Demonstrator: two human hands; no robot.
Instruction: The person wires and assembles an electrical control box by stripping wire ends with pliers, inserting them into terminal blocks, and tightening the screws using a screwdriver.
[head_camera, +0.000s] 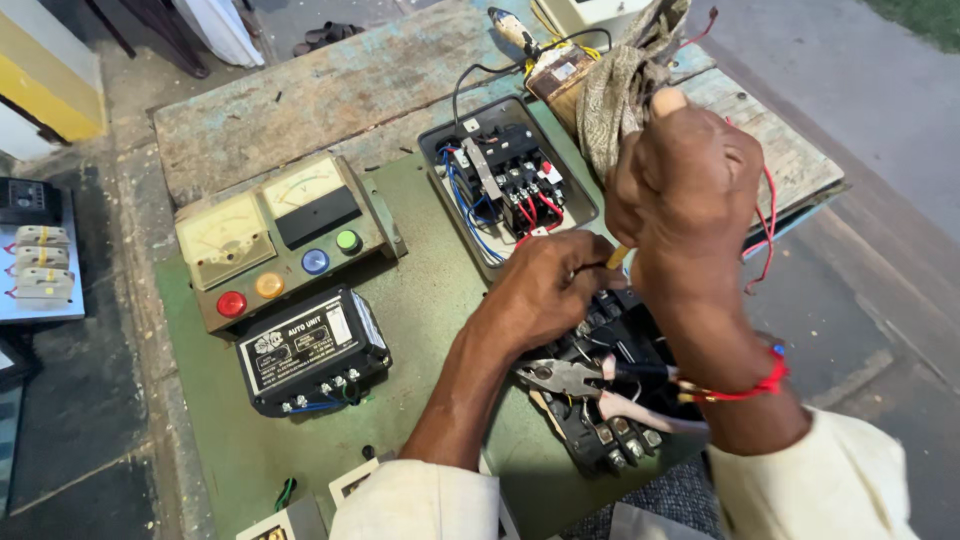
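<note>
My right hand is closed around the handle of a screwdriver, held upright over a black electrical contactor on the green panel. Only a short yellow part of the tool shows below my fist. My left hand rests on the contactor's top, fingers curled beside the screwdriver shaft. A pair of pliers with pale handles lies across the contactor under my right wrist. Red wire loops past my right hand.
A metal box holding a wired starter stands behind my hands. To the left are a meter panel with coloured buttons and a black box unit. A cloth and a small transformer lie at the back of the wooden bench.
</note>
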